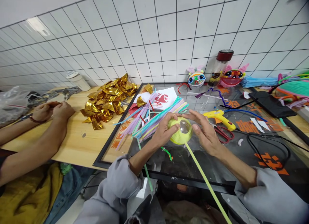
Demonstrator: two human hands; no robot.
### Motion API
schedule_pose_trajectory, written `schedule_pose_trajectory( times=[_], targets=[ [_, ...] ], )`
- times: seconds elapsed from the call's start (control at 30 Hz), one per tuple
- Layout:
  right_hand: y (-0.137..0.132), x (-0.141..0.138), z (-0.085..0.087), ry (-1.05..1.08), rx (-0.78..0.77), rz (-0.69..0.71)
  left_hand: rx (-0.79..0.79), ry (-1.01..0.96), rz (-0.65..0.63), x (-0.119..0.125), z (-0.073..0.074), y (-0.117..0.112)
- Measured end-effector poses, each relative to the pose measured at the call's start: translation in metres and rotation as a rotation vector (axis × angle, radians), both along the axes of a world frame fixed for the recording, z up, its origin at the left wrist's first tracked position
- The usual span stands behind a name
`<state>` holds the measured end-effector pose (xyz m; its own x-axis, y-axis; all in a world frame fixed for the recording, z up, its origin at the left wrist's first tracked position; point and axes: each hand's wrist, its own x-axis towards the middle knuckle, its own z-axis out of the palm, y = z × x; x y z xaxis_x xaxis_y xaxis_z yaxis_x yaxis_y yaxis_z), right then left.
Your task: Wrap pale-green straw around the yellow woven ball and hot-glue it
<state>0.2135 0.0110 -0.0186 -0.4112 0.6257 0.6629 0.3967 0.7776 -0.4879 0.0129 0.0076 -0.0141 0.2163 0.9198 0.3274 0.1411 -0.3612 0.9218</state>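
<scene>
Between my hands is a clear plastic dome (184, 127) with rings of yellow pipe cleaner (175, 137) wound around it; its top still shows bare. A long yellow strand (205, 177) trails from its lower edge toward the front right. My left hand (166, 130) grips the dome's left side, thumb on the yellow winding. My right hand (205, 130) cups the right side, fingertips at the far rim and thumb beside the dome. Behind my left hand lies a bundle of pastel pipe cleaners (159, 121).
A yellow glue gun (220, 118) and red-handled scissors (224, 134) lie right of my hands. Farther back stand two decorated animal faces (196, 78) and a bottle (220, 67). A black phone (272, 103) lies right. Left are folded gold pieces (108, 100) and another person's hands (54, 111).
</scene>
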Motion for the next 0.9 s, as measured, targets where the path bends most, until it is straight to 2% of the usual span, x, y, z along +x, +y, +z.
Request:
schedule_pose_trajectory(
  times=[0.17,0.27,0.5,0.6,0.73,0.83,0.9],
  targets=[
    [-0.005,-0.006,0.001,-0.111,0.15,0.019,0.006,-0.043,-0.011,0.001,0.0,0.0],
    [-0.005,-0.008,0.003,-0.127,0.162,0.006,0.012,-0.05,-0.013,0.002,0.001,0.0],
    [-0.007,-0.009,0.007,-0.12,0.078,0.038,0.002,-0.021,0.015,0.001,-0.001,-0.001],
    [-0.008,-0.008,0.005,-0.07,-0.04,0.066,-0.009,-0.039,-0.002,0.001,-0.001,-0.001],
    [-0.008,-0.007,-0.004,0.128,-0.217,0.091,-0.023,-0.047,-0.009,0.001,-0.003,0.0],
    [-0.005,-0.006,-0.011,0.23,-0.245,0.022,-0.017,-0.057,-0.016,0.001,-0.004,0.001],
    [-0.003,-0.005,-0.015,0.158,-0.184,-0.048,-0.01,-0.055,-0.023,0.001,-0.004,0.001]
  ],
)
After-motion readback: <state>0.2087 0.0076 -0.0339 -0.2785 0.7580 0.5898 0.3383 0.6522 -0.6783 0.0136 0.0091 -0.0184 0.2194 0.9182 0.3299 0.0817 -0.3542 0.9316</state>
